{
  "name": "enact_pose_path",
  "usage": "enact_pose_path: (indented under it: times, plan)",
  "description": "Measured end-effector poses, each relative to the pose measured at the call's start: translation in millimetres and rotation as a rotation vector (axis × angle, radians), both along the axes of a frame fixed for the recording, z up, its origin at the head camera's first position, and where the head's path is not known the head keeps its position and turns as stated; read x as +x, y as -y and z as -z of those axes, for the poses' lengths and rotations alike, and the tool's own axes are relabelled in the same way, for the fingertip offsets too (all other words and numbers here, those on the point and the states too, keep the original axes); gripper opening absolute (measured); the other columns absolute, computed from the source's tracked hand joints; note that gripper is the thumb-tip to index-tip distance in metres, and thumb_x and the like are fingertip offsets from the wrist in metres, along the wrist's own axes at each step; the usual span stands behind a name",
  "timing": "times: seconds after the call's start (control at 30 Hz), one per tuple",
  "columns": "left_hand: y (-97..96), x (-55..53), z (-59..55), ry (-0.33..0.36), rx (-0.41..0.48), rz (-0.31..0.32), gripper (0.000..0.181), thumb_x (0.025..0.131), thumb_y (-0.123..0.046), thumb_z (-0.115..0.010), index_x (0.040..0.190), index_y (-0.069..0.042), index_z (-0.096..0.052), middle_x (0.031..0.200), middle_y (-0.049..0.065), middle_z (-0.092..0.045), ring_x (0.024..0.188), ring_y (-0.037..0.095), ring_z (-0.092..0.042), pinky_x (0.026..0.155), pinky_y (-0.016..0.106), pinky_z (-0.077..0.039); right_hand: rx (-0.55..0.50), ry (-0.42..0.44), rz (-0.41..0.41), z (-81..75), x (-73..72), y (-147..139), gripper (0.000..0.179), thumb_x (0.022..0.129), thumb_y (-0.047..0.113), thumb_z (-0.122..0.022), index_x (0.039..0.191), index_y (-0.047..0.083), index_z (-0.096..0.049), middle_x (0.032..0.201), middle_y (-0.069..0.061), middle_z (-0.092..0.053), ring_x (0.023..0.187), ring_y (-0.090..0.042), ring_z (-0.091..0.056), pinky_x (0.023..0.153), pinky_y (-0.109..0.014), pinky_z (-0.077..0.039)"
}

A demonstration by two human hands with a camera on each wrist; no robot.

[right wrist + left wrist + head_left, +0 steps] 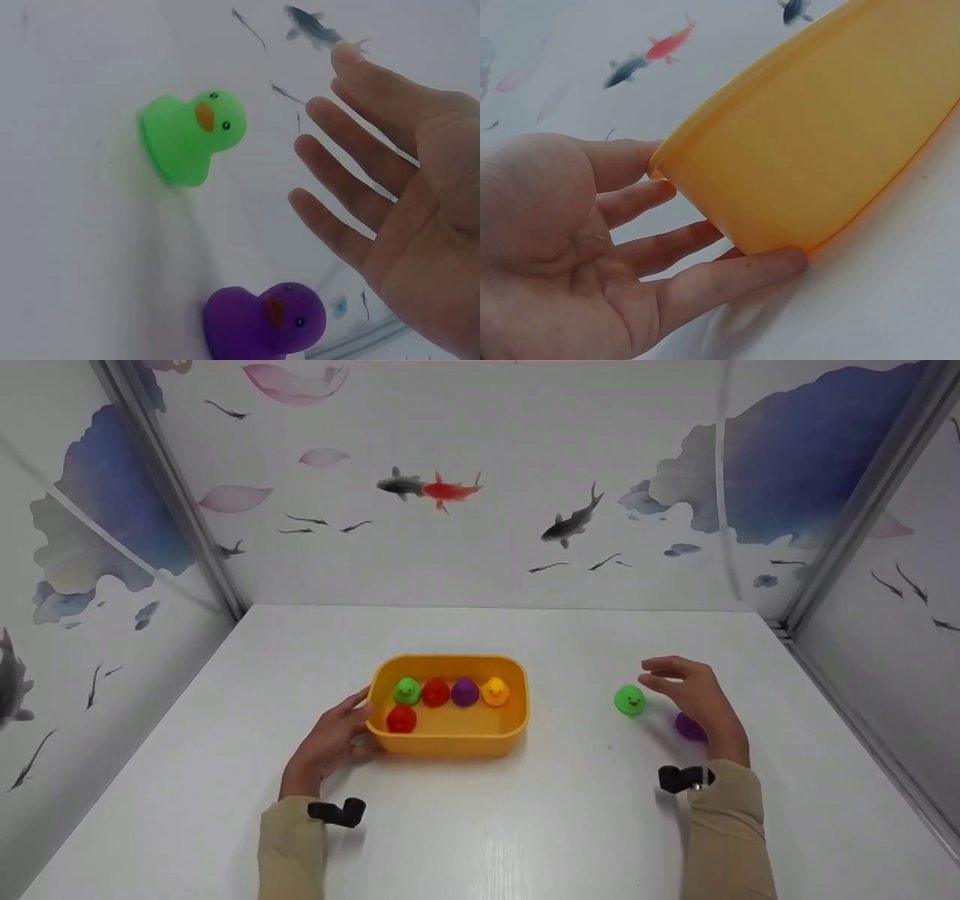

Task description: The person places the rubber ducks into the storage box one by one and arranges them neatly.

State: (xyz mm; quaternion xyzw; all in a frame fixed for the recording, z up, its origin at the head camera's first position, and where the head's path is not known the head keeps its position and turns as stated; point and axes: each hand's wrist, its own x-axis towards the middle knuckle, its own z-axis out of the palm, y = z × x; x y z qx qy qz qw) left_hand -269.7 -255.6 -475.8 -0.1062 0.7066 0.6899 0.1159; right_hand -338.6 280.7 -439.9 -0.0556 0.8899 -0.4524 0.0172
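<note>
We've got the right hand (691, 690) with fingers slightly apart, holding nothing, just beside the green duck (630, 701) on the white table (487, 825). That duck's upright, bill facing the person, tail away. We mostly lose the purple duck (259, 322) behind the wrist in the head view, but the right wrist view gives us its bill and eye. The left hand (330, 742) has near-straight fingers against the yellow tub (450, 746), whose long axis runs side to side. Only from the head view do we see five toys (465, 691) inside; the left wrist view shows us a fingertip at the tub's base.
</note>
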Motion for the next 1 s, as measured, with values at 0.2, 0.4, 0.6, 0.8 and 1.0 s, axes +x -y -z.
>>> enact_pose_path:
  times: [0.2, 0.4, 0.6, 0.8, 1.0]
  plan:
    - [-0.8, -0.4, -1.4, 0.004, 0.008, 0.006, 0.055, 0.106, -0.034, -0.047, 0.159, -0.031, -0.029, 0.160, 0.014, -0.038, 0.139, 0.037, -0.049, 0.100, 0.045, -0.055, 0.039, 0.080, -0.024, 9.8, -3.6, -4, 0.079, 0.084, 0.060, -0.071, 0.144, 0.011, -0.053, 0.151, -0.021, -0.047, 0.145, -0.044, -0.035, 0.120, -0.063, -0.027]
    - [-0.6, 0.5, -3.0, -0.007, -0.002, 0.007, 0.055, 0.106, -0.035, -0.048, 0.158, -0.030, -0.031, 0.159, 0.013, -0.038, 0.137, 0.036, -0.050, 0.100, 0.046, -0.055, 0.096, 0.090, -0.034, 16.1, -4.4, -1, 0.074, 0.086, 0.053, -0.073, 0.143, 0.009, -0.054, 0.151, -0.027, -0.045, 0.141, -0.047, -0.039, 0.116, -0.062, -0.035]
    - [-0.4, 0.9, -0.9, -0.002, -0.011, 0.004, 0.055, 0.106, -0.036, -0.048, 0.158, -0.030, -0.032, 0.158, 0.014, -0.040, 0.135, 0.035, -0.052, 0.101, 0.045, -0.055, 0.133, 0.112, -0.015, 19.1, -3.2, 2, 0.071, 0.085, 0.051, -0.076, 0.141, 0.013, -0.057, 0.149, -0.026, -0.048, 0.134, -0.045, -0.047, 0.105, -0.052, -0.047]
    - [-0.8, 1.0, -1.6, -0.006, -0.010, 0.005, 0.055, 0.106, -0.036, -0.048, 0.158, -0.029, -0.032, 0.159, 0.014, -0.039, 0.136, 0.035, -0.051, 0.101, 0.045, -0.054, 0.161, 0.092, -0.020, 20.7, -4.6, 6, 0.063, 0.086, 0.045, -0.076, 0.136, 0.010, -0.061, 0.142, -0.028, -0.052, 0.128, -0.044, -0.053, 0.097, -0.046, -0.051]
    - [-1.2, 1.9, -1.8, -0.012, -0.005, 0.012, 0.054, 0.106, -0.036, -0.048, 0.158, -0.029, -0.032, 0.160, 0.014, -0.038, 0.139, 0.036, -0.048, 0.101, 0.045, -0.054, 0.174, 0.089, -0.022, 22.8, -6.8, 6, 0.059, 0.087, 0.042, -0.076, 0.134, 0.010, -0.063, 0.140, -0.027, -0.055, 0.127, -0.043, -0.054, 0.098, -0.048, -0.050]
